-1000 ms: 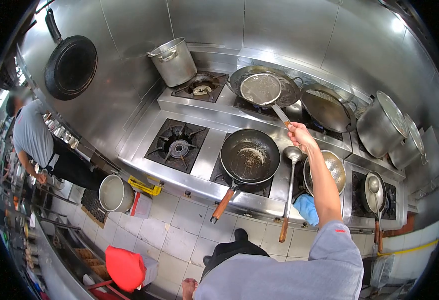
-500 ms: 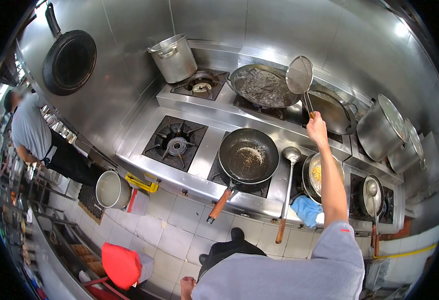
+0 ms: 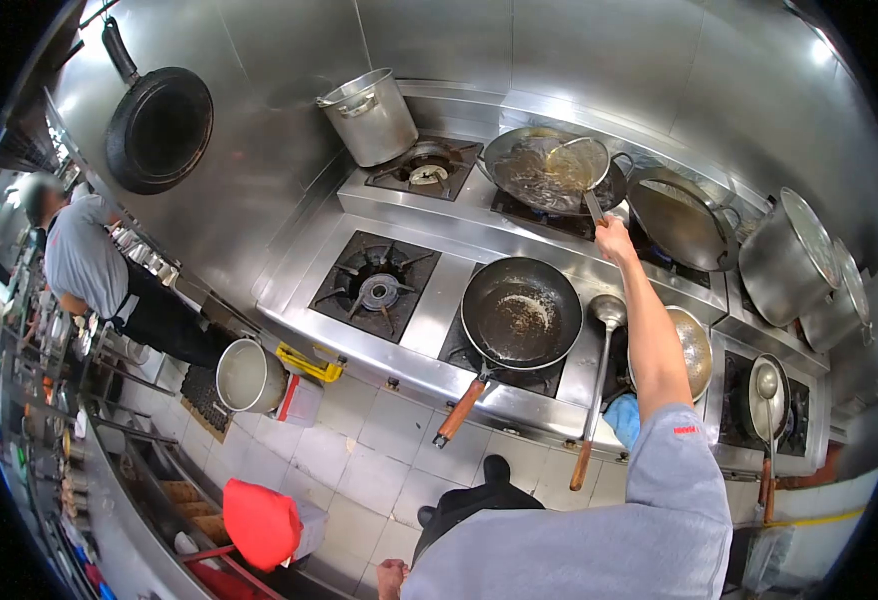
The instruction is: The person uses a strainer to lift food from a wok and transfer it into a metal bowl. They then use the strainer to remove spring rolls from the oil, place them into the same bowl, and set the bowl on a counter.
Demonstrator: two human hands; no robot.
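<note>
My right hand (image 3: 614, 240) is closed round the handle of a mesh strainer (image 3: 579, 164), whose basket is down in the liquid of the back wok (image 3: 529, 177). My left hand (image 3: 392, 577) hangs low beside my body with its fingers curled, and whether it holds anything is hard to see. In front of me a black frying pan (image 3: 521, 312) with a wooden handle sits on a front burner. To its right lies a long ladle (image 3: 608, 313), and my right forearm partly covers another pan (image 3: 692, 352).
A tall pot (image 3: 370, 118) stands at the back left, near a bare burner (image 3: 378, 291). A second wok (image 3: 681, 222) and large pots (image 3: 791, 257) are at the right. A co-worker (image 3: 87, 254) stands at the far left. A bucket (image 3: 250, 376) is on the floor.
My right hand has moved left with the strainer, whose basket went from above the wok's right rim down into the liquid. The yellow food in the front right pan no longer shows.
</note>
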